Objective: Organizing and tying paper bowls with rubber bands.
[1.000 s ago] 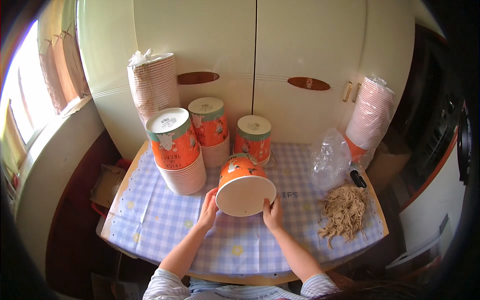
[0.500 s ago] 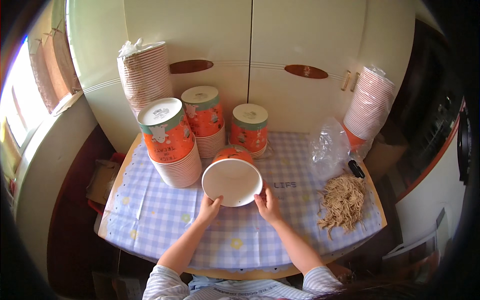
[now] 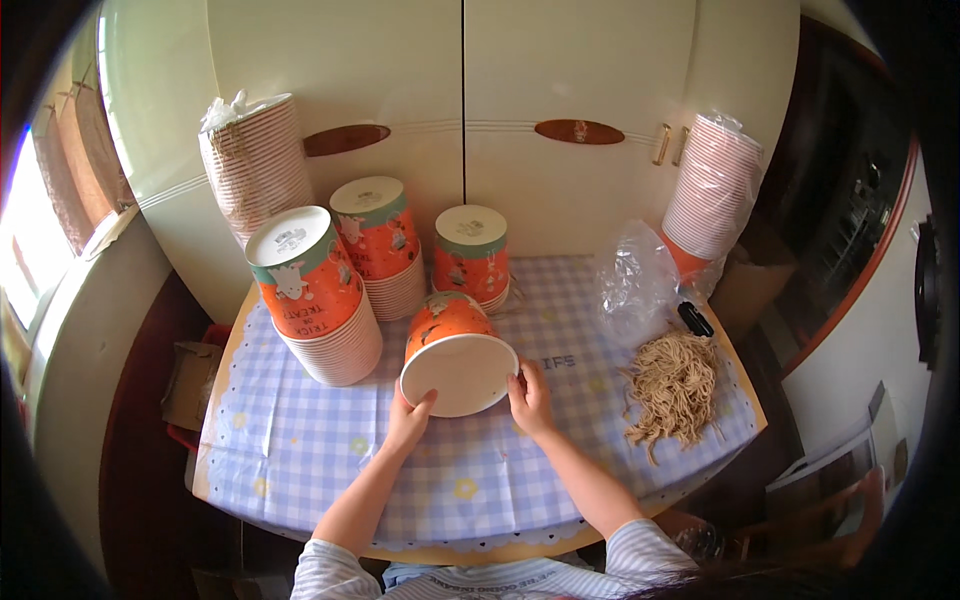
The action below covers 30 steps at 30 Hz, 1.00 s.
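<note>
**While one orange tub (image 3: 455, 368) is held, others stand stacked around it**

As the head view shows, the orange tub lies tilted on its side near the middle of the table (image 3: 420, 505), its white mouth facing the person. The left hand (image 3: 410, 420) is clamped on the lower left of the rim, its thumb against the inner wall; the right hand (image 3: 532, 402) grips the rim's right side. The two hands are well apart, with the tub between them. Whether its underside touches the cloth cannot be told.

Judged from this arrangement, the handling of this tub is under way and unfinished: it is neither set down nor part of any stack. Behind it stand the near-left stack (image 3: 315, 300), the rear stack (image 3: 380, 245) and the short stack (image 3: 471, 262), all upside down with no wrapping visible; these appear already unpacked. A tall stack (image 3: 258, 165) at the left rear has plastic gathered at its top, and the right-hand stack (image 3: 712, 195) is sheathed in clear plastic; both appear left to be unpacked. A crumpled clear bag (image 3: 635, 285), a small black object (image 3: 695, 318) and a bundle of tan strands (image 3: 675, 390) lie toward the right edge, untouched by either hand.
</note>
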Motion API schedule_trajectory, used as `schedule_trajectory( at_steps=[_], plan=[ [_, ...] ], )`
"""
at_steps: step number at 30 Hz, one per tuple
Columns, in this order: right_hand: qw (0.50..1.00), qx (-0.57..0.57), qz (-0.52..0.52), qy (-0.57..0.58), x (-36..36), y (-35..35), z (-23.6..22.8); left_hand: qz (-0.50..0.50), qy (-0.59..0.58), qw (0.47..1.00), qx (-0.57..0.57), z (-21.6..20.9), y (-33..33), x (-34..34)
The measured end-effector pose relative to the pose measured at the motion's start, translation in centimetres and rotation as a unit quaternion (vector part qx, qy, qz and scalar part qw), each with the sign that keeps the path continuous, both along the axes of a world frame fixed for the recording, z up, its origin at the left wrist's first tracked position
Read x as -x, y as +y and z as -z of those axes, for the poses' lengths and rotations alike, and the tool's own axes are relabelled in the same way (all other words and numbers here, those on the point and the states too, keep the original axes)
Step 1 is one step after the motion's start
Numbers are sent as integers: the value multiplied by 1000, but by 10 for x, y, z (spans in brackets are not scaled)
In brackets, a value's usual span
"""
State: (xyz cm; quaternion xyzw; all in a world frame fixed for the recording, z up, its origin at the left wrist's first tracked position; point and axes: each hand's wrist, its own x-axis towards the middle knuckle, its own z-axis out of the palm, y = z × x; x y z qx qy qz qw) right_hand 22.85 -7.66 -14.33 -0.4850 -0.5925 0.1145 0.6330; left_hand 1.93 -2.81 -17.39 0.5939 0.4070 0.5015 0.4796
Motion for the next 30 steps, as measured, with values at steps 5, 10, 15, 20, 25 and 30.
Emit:
schedule_trajectory(
  at_steps=[5, 10, 15, 20, 25, 30],
  plan=[
    [1000, -2, 22, -11, -7, 3, 1, -86, 67, 985, -133, -30, -9, -5],
    [1000, -1, 10, -23, -6, 2, -2, -72, 113, 987, -84, -34, -10, 1],
    [1000, -2, 0, -30, -6, 3, -2, -52, 144, 986, -60, -38, -12, 1],
    [1000, 5, 20, -6, -8, 2, -2, -120, 114, 982, -91, -42, -17, 0],
    [998, -45, 27, -37, -14, 3, -6, -116, 173, 955, -209, -48, -21, -2],
    [991, 91, 55, -81, -39, 2, -14, -111, 133, 964, -201, -41, -14, 0]
  ],
)
